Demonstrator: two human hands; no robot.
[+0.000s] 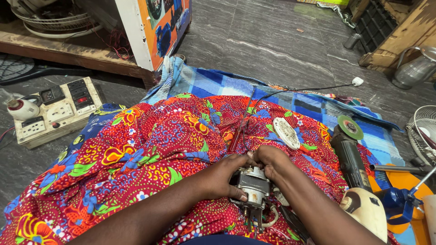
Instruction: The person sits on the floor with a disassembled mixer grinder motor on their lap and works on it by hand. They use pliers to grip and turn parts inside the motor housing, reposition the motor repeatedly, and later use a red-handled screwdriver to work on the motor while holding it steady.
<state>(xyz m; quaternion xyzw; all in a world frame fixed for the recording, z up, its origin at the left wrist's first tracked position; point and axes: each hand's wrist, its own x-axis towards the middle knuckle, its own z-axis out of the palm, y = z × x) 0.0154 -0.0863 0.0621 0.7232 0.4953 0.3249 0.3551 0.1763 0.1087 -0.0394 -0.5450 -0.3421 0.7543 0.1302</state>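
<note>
Fingers of both hands close around a small grey motor (252,186) resting on the lap, on red flowered cloth (136,149). Left hand (225,177) wraps its left side, thumb low across the casing; right hand (271,162) curls over the top right edge. Its shaft points back toward the body, so the long axis runs near-far. A red screwdriver (240,127) lies just beyond the knuckles, nearer the left hand, angled away.
</note>
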